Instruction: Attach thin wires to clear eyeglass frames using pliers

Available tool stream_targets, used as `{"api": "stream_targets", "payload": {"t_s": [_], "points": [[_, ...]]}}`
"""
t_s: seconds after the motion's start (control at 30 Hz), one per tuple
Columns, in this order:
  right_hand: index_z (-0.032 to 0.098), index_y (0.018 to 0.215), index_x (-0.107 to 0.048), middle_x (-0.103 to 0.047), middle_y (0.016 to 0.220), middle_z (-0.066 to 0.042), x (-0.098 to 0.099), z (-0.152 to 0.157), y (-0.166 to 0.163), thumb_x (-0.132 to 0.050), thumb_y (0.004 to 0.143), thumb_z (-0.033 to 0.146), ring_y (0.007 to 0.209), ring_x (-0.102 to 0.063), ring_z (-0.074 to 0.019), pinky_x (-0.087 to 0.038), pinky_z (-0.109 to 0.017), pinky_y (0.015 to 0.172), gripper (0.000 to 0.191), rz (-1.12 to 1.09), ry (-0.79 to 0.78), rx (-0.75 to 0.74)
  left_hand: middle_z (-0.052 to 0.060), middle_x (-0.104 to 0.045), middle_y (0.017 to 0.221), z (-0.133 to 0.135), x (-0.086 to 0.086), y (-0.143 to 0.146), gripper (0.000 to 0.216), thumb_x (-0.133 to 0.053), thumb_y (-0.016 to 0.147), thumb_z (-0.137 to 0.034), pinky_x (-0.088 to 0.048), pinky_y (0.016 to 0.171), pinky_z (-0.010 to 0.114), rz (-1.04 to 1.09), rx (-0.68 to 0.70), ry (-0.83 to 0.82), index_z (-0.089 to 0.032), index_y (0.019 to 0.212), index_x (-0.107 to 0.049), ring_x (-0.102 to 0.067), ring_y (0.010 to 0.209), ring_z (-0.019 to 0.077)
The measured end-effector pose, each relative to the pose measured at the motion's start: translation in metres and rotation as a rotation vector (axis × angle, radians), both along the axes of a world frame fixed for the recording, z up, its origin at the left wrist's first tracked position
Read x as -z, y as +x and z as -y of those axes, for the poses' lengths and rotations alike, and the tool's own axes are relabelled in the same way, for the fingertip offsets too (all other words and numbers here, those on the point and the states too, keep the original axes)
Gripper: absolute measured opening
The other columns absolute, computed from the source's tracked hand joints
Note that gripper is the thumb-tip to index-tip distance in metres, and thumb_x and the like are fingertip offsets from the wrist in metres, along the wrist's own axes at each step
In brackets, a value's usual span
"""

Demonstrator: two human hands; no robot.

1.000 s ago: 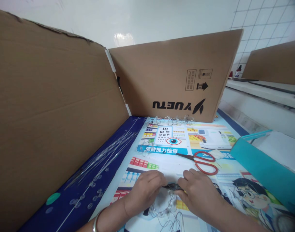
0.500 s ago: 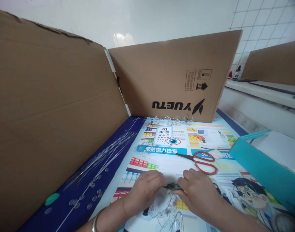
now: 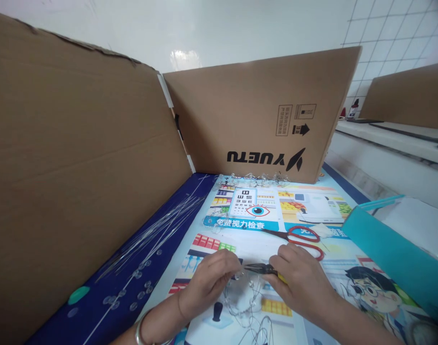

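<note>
My right hand [image 3: 303, 278] is closed round the yellow handles of a pair of needle-nose pliers [image 3: 259, 269]. Their dark jaws point left, toward the fingertips of my left hand [image 3: 217, 275]. That hand pinches a piece of the silver wire with clear beads [image 3: 252, 287]; the exact spot is partly hidden by the fingers. Below both hands the beaded wire forms a rough ring, with bent loose wire ends [image 3: 258, 330] trailing toward me. Just beyond my right hand lie scissors [image 3: 305, 235] with red handles, their dark blades pointing left.
Straight silver wires [image 3: 161, 230] and loose clear beads [image 3: 134, 287] lie on the blue cloth at left, near a green disc [image 3: 78, 295]. Cardboard panels [image 3: 254, 115] stand left and behind. More beaded wire [image 3: 262, 180] lies along the back panel. A teal box [image 3: 394, 249] is at right.
The pliers' jaws have drawn slightly away from my left fingertips and show more fully. My right hand has moved a little up and to the right.
</note>
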State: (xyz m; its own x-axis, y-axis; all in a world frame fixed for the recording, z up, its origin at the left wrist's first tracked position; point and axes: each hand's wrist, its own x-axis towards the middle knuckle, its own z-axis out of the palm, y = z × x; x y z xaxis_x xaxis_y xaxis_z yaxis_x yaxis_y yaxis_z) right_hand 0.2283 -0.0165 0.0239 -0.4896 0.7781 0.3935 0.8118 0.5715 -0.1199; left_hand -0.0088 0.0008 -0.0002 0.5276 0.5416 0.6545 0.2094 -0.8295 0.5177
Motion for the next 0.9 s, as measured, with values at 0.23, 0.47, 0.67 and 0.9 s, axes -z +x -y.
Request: {"api": "stream_targets", "payload": {"t_s": [0.23,0.47,0.67,0.9], "points": [[0.019,0.074,-0.056,-0.050,0.074,-0.004,0.0002,0.0026,-0.0005,-0.049,0.086,0.032,0.073,-0.042,-0.0191,-0.030,-0.031,0.064,0.019,-0.070,0.039,-0.059,0.008,-0.060,0.080,0.0013,-0.0040,0.0016,0.019,-0.038,0.092,-0.010,-0.047,0.066,0.030,0.110,0.040,0.013,-0.017,0.102,-0.053,-0.055,0.076,0.0168],[0.018,0.076,-0.057,-0.050,0.074,-0.004,-0.0008,0.0032,-0.0012,-0.050,0.085,0.032,0.072,-0.041,-0.0189,-0.030,-0.031,0.063,0.018,-0.095,0.057,-0.090,0.008,-0.059,0.080,0.0034,-0.0056,0.0022,0.018,-0.036,0.093,-0.011,-0.047,0.065,0.030,0.103,0.052,0.039,-0.018,0.102,-0.050,-0.056,0.076,0.0166],[0.019,0.076,-0.057,-0.050,0.074,-0.004,-0.0011,0.0036,-0.0015,-0.051,0.084,0.031,0.072,-0.042,-0.0188,-0.031,-0.031,0.063,0.017,-0.073,0.059,-0.094,0.007,-0.059,0.079,0.0047,-0.0083,0.0040,0.018,-0.036,0.093,-0.011,-0.047,0.064,0.029,0.109,0.046,0.072,-0.018,0.102,-0.049,-0.056,0.074,0.0164],[0.019,0.074,-0.057,-0.050,0.073,-0.005,-0.0020,0.0050,-0.0029,-0.050,0.084,0.032,0.071,-0.043,-0.0190,-0.032,-0.032,0.064,0.018,-0.075,0.070,-0.094,0.007,-0.060,0.079,0.0033,-0.0092,0.0030,0.018,-0.039,0.090,-0.009,-0.045,0.063,0.030,0.060,0.021,0.157,-0.018,0.102,-0.049,-0.055,0.072,0.0162]]}}
